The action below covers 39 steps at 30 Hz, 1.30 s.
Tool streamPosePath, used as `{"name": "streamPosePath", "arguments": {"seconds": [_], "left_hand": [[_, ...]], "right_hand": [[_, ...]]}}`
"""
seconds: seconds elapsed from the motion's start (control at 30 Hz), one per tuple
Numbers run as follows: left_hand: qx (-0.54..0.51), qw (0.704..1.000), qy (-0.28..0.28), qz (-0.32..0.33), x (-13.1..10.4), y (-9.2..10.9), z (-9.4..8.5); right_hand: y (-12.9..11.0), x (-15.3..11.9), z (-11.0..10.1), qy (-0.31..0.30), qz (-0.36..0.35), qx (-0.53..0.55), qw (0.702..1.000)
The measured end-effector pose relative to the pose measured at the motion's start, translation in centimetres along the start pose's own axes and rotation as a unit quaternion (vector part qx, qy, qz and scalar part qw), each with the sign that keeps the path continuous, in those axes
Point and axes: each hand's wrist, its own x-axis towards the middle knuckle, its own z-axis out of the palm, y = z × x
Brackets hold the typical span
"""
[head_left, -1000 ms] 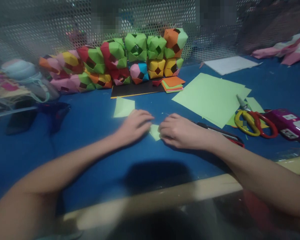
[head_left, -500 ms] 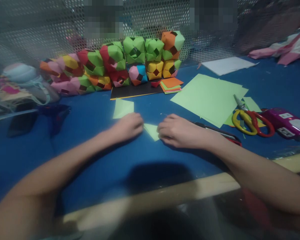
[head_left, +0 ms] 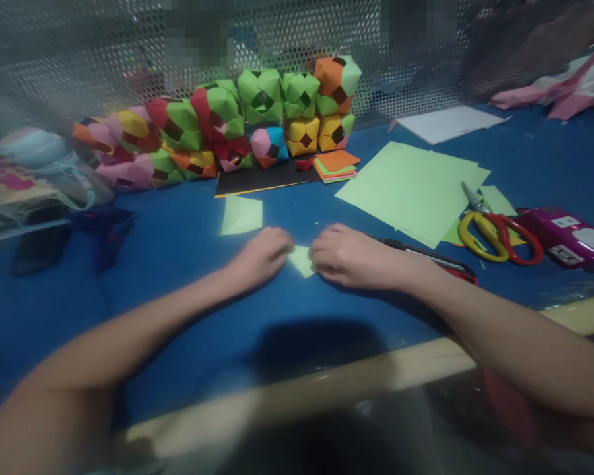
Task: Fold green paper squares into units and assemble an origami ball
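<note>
Between my two hands a small piece of folded light green paper [head_left: 301, 262] lies on the blue tabletop, its lower corner pointing toward me. My left hand [head_left: 268, 256] is closed at the paper's left edge, fingers curled over it. From the other side my right hand [head_left: 345, 256] grips the right edge, fingers bent and pressed together. Both hands partly cover the paper, so its full shape is hidden. Just beyond my left hand rests a loose light green paper square [head_left: 242, 214] with a crease. A box cutter [head_left: 426, 254] lies partly behind my right forearm.
Several colourful folded-paper balls [head_left: 261, 95] are stacked along the perforated metal screen. To the right are large green sheets [head_left: 410, 188], scissors [head_left: 499, 234] and a purple device [head_left: 567, 236]. A stack of small coloured papers [head_left: 336, 166] sits mid-table; a bottle [head_left: 44, 158] stands left.
My left hand has shifted slightly right, closer to my right hand, covering the paper's left corner. My right hand has barely moved. The whole view has shifted a little.
</note>
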Motion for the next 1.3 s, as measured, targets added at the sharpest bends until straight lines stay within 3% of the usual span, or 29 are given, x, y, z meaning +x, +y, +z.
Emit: {"name": "streamPosePath", "arguments": {"seconds": [0.23,0.4,0.77,1.17,1.3], "left_hand": [[0.005,1.000,-0.012,-0.006,-0.1,-0.3,0.0],[-0.021,0.999,-0.014,-0.032,0.0,-0.3,-0.3],[-0.049,0.997,-0.019,-0.061,0.2,-0.3,-0.9],[-0.079,0.990,-0.041,-0.109,0.6,-2.3,-1.3],[-0.068,0.992,-0.041,-0.094,0.6,-2.5,-1.3]], "right_hand": [[0.3,-0.1,0.5,0.047,0.036,0.072,0.996],[0.5,0.1,0.3,0.011,0.077,0.116,0.990],[0.6,0.0,0.3,0.007,0.066,0.112,0.991],[0.7,0.0,0.4,0.003,0.062,0.120,0.991],[0.6,0.3,0.9,0.017,0.076,0.133,0.988]]}}
